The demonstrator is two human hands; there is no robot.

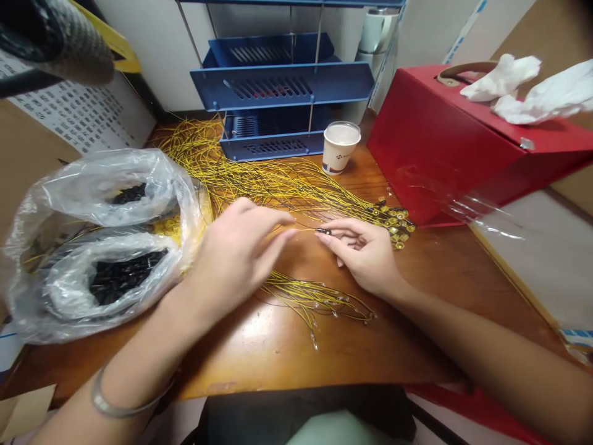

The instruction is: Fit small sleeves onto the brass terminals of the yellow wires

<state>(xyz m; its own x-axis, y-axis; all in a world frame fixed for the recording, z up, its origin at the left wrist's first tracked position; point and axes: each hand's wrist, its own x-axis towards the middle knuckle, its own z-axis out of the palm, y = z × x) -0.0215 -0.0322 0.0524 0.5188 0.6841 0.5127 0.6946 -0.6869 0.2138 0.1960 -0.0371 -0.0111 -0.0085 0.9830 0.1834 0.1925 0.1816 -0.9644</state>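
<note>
Nearest, bottom centre of frame: front edge of the wooden desk (259, 377). Metal bracelet (109, 398) on the left wrist, lower left. Just past it, low centre between the forearms: bunch of yellow and black wires (296, 287), clear tips fanned toward lower right.

Mid-frame, I have both hands above the desk. Right hand (368, 250): grip pinching a small black part (324, 231) between thumb and index, centre of frame. A thin strand (306, 230) runs from the part toward the left hand (231, 247). Left thumb and index tips sit close together at the strand's end; blurred, so I can't tell whether that grip is closed on it.

Left of frame: clear plastic bag (18, 247) with black pieces (123, 275) in inner bags. Beyond the hands, long yellow and black wires (259, 179) cross the desk, yellow ends (398, 227) right of centre. Behind: paper cup (340, 151), red box (445, 154) with crumpled tissue (504, 80) upper right, blue rack (278, 86) top centre.
</note>
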